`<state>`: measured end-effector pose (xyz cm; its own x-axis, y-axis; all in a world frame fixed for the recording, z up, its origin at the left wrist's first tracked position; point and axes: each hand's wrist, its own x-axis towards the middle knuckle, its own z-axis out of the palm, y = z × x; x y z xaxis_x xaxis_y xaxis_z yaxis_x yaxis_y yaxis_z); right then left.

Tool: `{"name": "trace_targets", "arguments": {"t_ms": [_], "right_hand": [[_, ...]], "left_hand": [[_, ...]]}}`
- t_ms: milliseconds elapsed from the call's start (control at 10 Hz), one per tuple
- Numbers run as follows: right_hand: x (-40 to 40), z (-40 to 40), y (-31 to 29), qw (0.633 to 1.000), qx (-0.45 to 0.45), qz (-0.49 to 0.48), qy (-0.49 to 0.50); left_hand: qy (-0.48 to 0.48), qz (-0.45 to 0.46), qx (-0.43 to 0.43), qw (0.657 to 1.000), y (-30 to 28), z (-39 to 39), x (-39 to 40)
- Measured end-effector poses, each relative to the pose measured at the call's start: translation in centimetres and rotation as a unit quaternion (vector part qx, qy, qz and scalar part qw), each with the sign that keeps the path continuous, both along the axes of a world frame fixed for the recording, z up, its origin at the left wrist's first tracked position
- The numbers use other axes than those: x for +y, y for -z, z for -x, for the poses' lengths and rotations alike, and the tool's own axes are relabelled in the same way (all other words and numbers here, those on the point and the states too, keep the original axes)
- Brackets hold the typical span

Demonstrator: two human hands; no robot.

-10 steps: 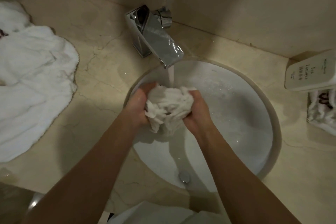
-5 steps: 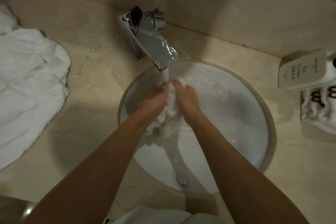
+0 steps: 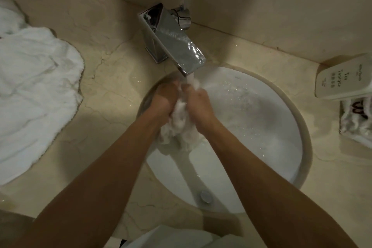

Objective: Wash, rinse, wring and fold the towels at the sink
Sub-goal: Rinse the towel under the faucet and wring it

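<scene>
A small white towel (image 3: 179,121) is bunched between my two hands over the round white sink (image 3: 271,127). My left hand (image 3: 164,99) grips its left side and my right hand (image 3: 198,102) grips its right side, palms pressed toward each other. Water runs from the chrome faucet (image 3: 173,42) onto the top of the towel and my fingers. The lower part of the towel hangs below my wrists. A large white towel (image 3: 34,90) lies spread on the counter at the left.
A white bottle (image 3: 342,78) lies at the right edge of the beige marble counter (image 3: 112,78), with rolled white cloths (image 3: 356,123) below it. The drain plug (image 3: 205,196) sits at the sink's near side. White fabric (image 3: 171,237) shows at the bottom edge.
My hands have squeezed together on the small towel, from a wide open bunch to a tight wad, and moved up under the faucet's stream.
</scene>
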<state>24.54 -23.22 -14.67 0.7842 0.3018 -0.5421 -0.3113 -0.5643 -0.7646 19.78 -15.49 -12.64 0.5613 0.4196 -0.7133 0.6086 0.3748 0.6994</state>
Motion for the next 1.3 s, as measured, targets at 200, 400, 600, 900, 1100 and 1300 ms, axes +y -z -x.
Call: {"name": "trace_targets", "arguments": {"t_ms": [200,400,600,900,1100,1300], "right_hand": [[-1.6,-3.9,1.3,0.974,0.115,-0.040,0.193],[-8.4,-1.1,1.7,0.783,0.421,-0.300,0.346],[-10.4,3.5,2.7,0.709,0.498,-0.419,0.271],[-3.7,2.7,-3.3,0.965,0.178,-0.174,0.083],[-1.0,-1.4,-2.2,0.994,0.043,-0.022,0.097],[-0.2,-0.9,-2.2,0.988,-0.054,0.106,-0.095]], "left_hand": [[0.102,-0.104,0.069,0.987,-1.5,0.7,-2.3],[-0.233,0.340,0.034,0.910,2.2,3.9,-1.3],[-0.170,0.463,-0.015,0.870,1.2,4.7,-1.6],[-0.134,0.198,0.012,0.971,-0.1,0.9,0.0],[0.136,-0.102,0.019,0.985,-2.2,-0.4,-2.2],[0.120,-0.030,0.044,0.991,-0.9,0.0,-1.0]]}}
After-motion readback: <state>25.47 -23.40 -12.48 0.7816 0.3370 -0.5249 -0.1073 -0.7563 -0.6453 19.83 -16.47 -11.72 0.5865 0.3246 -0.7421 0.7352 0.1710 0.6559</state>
